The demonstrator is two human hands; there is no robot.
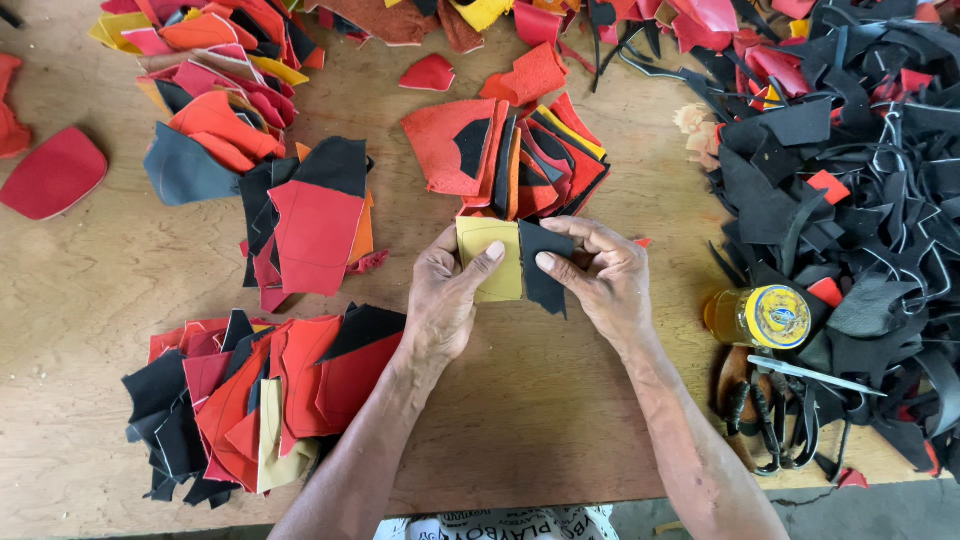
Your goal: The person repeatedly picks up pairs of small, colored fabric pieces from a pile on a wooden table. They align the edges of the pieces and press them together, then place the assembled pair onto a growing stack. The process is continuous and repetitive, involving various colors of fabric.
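Note:
My left hand [443,295] pinches a yellow leather piece [487,252] with the thumb on top. My right hand [600,275] grips a black leather piece [543,262], thumb pressed on it. The two pieces meet edge to edge over the middle of the wooden table [120,270]. Just beyond them lies a fanned stack of red, black and yellow leather pieces [510,155].
Piles of red, black and orange scraps lie at near left [250,395], centre left [310,215] and far left [215,75]. A big heap of black strips [850,180] fills the right side. A yellow-capped glue bottle [760,317] and scissors [775,410] rest at near right.

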